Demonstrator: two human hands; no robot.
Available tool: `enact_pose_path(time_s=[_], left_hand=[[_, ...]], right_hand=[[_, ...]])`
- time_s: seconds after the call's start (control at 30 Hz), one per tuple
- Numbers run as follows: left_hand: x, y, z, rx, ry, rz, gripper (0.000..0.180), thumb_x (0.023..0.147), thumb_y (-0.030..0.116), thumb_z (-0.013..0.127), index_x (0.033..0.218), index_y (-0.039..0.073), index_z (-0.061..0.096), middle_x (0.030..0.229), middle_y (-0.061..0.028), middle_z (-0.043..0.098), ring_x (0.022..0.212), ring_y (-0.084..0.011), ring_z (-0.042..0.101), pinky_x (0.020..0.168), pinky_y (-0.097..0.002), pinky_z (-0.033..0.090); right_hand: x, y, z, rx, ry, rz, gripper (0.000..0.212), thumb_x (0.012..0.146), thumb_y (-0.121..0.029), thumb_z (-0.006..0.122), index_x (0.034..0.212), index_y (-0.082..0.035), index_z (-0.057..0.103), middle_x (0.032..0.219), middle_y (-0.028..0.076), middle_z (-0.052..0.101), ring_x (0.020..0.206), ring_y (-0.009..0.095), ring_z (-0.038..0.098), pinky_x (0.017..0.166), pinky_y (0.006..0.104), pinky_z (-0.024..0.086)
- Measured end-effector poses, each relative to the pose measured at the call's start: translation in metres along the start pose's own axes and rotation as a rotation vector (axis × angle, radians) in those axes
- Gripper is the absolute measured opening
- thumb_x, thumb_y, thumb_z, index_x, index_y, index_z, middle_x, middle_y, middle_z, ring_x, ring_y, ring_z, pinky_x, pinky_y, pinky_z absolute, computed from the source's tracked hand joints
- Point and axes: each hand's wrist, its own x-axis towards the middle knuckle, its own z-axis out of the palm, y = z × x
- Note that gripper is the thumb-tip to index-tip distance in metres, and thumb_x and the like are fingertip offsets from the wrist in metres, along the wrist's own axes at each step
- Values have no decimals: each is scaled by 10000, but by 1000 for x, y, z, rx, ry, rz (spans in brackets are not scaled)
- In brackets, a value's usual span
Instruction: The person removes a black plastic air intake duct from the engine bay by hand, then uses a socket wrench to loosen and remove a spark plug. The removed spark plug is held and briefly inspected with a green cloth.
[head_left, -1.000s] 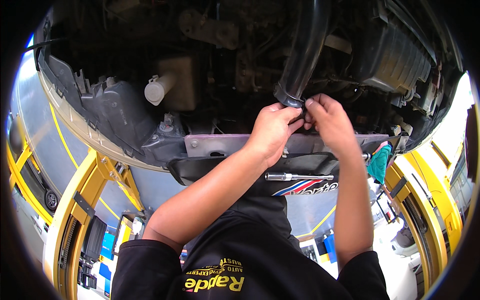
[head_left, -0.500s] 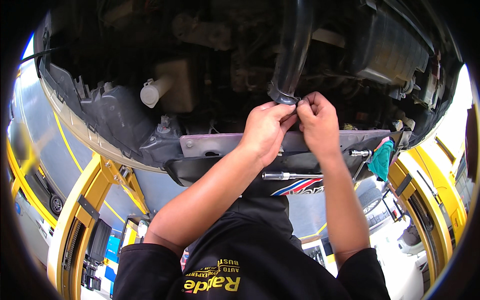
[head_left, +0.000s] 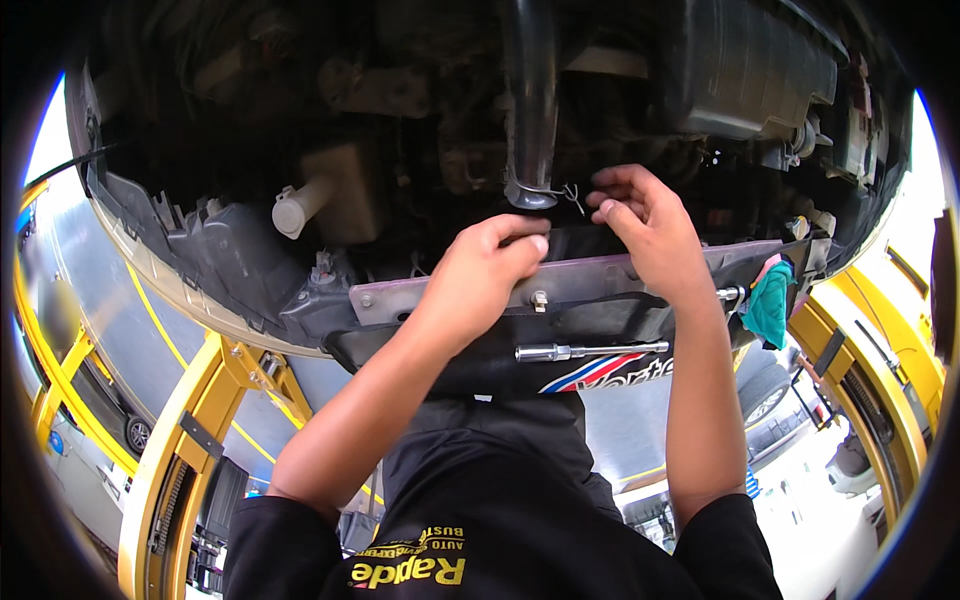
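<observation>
A black pipe hangs down from the dark underside of a vehicle. Thin wire circles it near its lower end, and the wire's bent ends stick out to the right. Just below and left of the pipe's end is my left hand, its fingers loosely bent and apart from the pipe. My right hand is raised to the right of the wire ends, with fingers curled but spread and nothing visible in them. A small gap separates it from the wire.
A long socket tool lies on a black panel below the pinkish metal crossbar. At the right, a green cloth hangs beside a ratchet head. A whitish reservoir neck juts out at left. Yellow lift posts flank me.
Both hands have come off the pipe's end and moved apart, the left down-left and the right slightly right. The wire ends now show. The vehicle parts sit a little further left in view.
</observation>
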Motion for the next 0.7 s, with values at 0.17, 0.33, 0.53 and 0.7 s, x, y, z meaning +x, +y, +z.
enact_pose_path(time_s=[0.17,0.33,0.53,0.7], left_hand=[[-32,42,1,852,212,524,294,978,135,598,1244,54,690,1084,-160,725,946,-251,725,798,-352,555],[0,44,25,1322,339,592,231,977,243,627,1120,84,714,791,-157,722,785,-358,718,699,-439,566],[14,44,28,1336,322,654,188,941,274,673,1003,98,699,755,-141,695,747,-370,689,655,-455,531],[6,42,9,1220,232,798,114,934,160,692,1010,77,703,768,-129,644,762,-324,627,685,-415,494]], right_hand=[[4,-17,2,-180,-151,-37,256,966,-159,681,1129,37,677,1030,154,745,919,232,724,840,365,555],[22,-9,-9,-150,-152,-128,242,978,-162,656,1106,44,670,903,127,718,828,215,685,803,361,535],[34,-7,6,149,-93,-65,230,1004,-155,602,1136,19,673,927,94,704,841,148,644,803,317,522],[26,13,11,131,-190,-274,314,963,-55,600,1275,-16,609,1054,153,720,957,228,691,855,342,537]])
